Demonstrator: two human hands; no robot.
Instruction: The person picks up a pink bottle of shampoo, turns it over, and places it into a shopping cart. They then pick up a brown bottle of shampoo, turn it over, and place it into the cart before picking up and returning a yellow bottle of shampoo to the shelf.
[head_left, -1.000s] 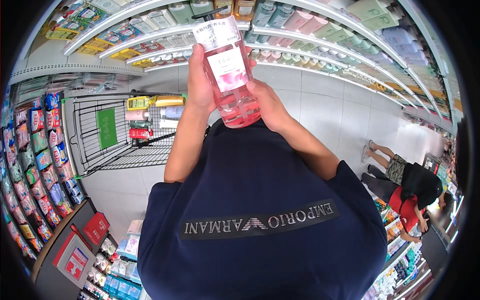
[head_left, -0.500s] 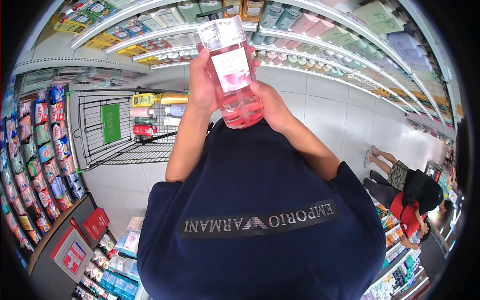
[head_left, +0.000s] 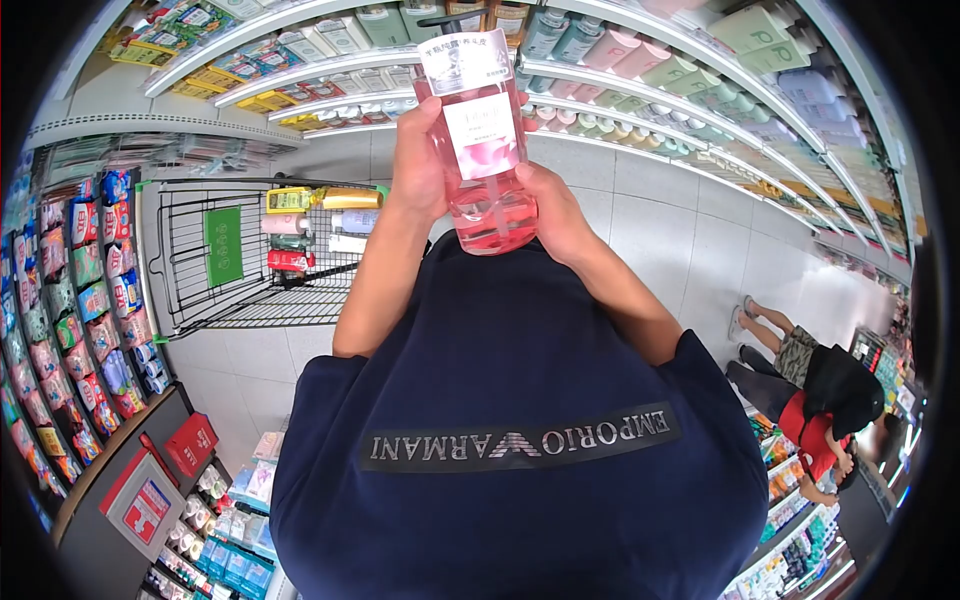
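Note:
A clear pump bottle of pink liquid [head_left: 495, 215] is held up between my two hands, its black pump pointing away from me toward the shelves. A white label with pink petals faces me. My left hand [head_left: 418, 165] wraps the bottle's left side, thumb near the upper label. Lower down on the right side, my right hand [head_left: 556, 205] grips it with the thumb on the front; its other fingers are mostly hidden behind the bottle.
Shelves of bottles [head_left: 670, 75] curve across the front. A wire shopping cart [head_left: 180, 265] holding several bottles and packs stands at left. Packaged goods [head_left: 95, 300] hang at far left. Two people [head_left: 815, 400] are at the right, near another shelf.
The bottle and both hands have shifted slightly to the right, and the bottle is a little more upright. Both hands keep their hold.

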